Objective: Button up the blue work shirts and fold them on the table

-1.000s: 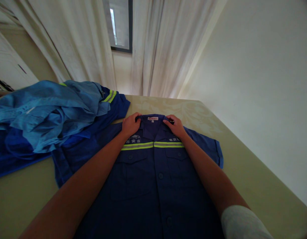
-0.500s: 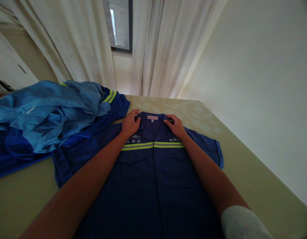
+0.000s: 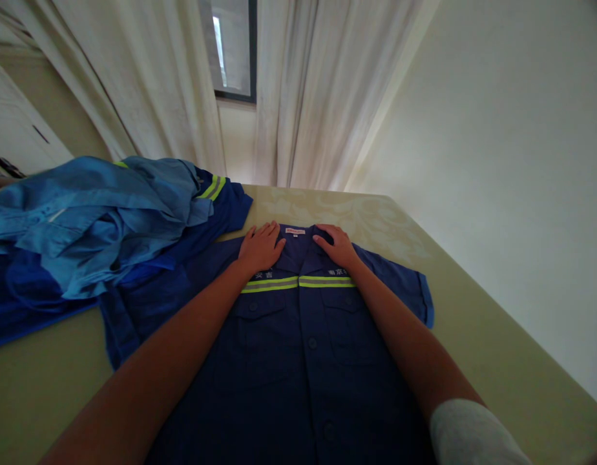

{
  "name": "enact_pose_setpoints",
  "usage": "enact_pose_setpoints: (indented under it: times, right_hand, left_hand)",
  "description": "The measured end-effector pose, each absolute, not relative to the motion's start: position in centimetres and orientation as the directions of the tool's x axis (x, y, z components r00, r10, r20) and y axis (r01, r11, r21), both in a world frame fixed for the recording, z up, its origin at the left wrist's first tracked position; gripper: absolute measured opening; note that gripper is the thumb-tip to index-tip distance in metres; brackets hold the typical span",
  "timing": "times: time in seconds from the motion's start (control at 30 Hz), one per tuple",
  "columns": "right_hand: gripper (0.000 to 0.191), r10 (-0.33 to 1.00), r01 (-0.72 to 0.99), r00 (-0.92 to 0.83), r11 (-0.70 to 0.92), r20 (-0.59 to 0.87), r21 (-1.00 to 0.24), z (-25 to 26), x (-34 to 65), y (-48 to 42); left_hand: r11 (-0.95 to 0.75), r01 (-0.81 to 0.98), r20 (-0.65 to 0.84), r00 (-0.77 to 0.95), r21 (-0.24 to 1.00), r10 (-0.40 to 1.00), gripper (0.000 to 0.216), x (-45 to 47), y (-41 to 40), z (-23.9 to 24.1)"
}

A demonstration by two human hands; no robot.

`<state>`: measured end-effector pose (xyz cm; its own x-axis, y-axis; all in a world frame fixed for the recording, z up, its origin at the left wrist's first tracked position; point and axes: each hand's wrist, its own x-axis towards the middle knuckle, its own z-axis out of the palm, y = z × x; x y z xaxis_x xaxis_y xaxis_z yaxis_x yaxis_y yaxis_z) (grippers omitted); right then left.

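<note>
A dark blue short-sleeved work shirt (image 3: pixel 279 349) lies front up and spread flat, its collar at the far end. Yellow-green reflective tape crosses its chest, with white lettering above it and a row of buttons down the middle. On the left side of the collar, my left hand (image 3: pixel 262 247) lies flat with its fingers out and holds nothing. My right hand (image 3: pixel 336 245) rests on the right side of the collar, thumb apart from the fingers, pressing on the cloth. Between the two hands a small white label (image 3: pixel 295 231) shows inside the neck.
A crumpled heap of light blue clothing (image 3: pixel 114 213) lies at the left, on top of darker blue garments (image 3: pixel 31 297), touching the shirt's left sleeve. Beneath everything is a table with a pale green patterned cover (image 3: pixel 463 336). A white wall (image 3: pixel 516 161) borders its right side; curtains (image 3: pixel 172 77) hang behind.
My left hand has shifted from the collar's edge onto its left side, flattening. The collar has gone down flatter. My right hand has moved slightly inward over the collar.
</note>
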<state>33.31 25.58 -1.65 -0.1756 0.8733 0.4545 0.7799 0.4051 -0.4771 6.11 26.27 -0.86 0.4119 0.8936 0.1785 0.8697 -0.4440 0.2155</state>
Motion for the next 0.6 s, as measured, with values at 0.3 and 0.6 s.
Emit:
enact_pose_setpoints:
  times: [0.3,0.6]
  right_hand:
    - [0.049,0.905,0.846,-0.215,0.360,0.367,-0.393,-2.02,33.29,25.81]
    - [0.047,0.914,0.854,-0.208,0.344,0.349,-0.391,-1.73,33.10,25.60]
  left_hand:
    - [-0.451,0.876,0.128,0.435,0.169,0.891,0.067,6.06,26.06,-0.98]
    - [-0.443,0.880,0.108,0.430,0.170,0.896,0.067,6.08,26.13,-0.97]
